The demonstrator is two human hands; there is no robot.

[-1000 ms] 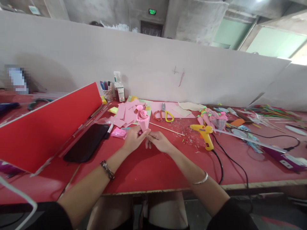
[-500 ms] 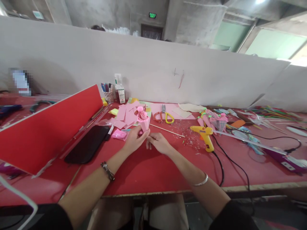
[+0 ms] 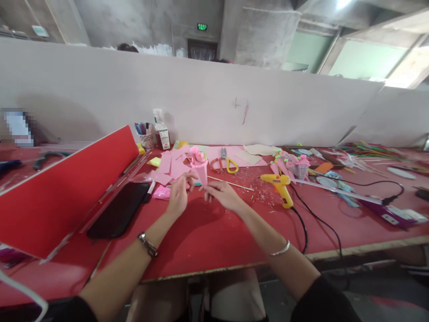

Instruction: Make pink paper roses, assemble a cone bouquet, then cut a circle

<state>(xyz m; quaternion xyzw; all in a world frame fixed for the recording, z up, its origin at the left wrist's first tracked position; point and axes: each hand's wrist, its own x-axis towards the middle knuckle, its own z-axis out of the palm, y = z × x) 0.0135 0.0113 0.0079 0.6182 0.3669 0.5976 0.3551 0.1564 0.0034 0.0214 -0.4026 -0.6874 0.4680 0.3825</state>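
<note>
A pink paper cone [image 3: 200, 172], shaped like an ice-cream cone with a ruffled rim and a pink swirl and ball on top, stands upright above the table's middle. My right hand [image 3: 221, 193] pinches its pointed lower end between thumb and fingers. Just left of the cone is my left hand [image 3: 179, 194], its fingers loosely bent and apart, with nothing visible in them. Behind the cone lie cut pieces of pink paper [image 3: 177, 167]. A small packet of pink material [image 3: 161, 192] rests beside my left hand.
A yellow glue gun [image 3: 281, 185] with a black cord lies to the right, near finished pink and grey cones [image 3: 298, 165]. Scissors [image 3: 228, 163] and a thin wooden stick [image 3: 231, 182] lie behind my hands. A black phone [image 3: 119, 210] and a red board [image 3: 67, 192] are left.
My left hand has let go of the cone and drawn back left with its fingers loosened. My right hand has taken the cone's tip. The view has shifted slightly.
</note>
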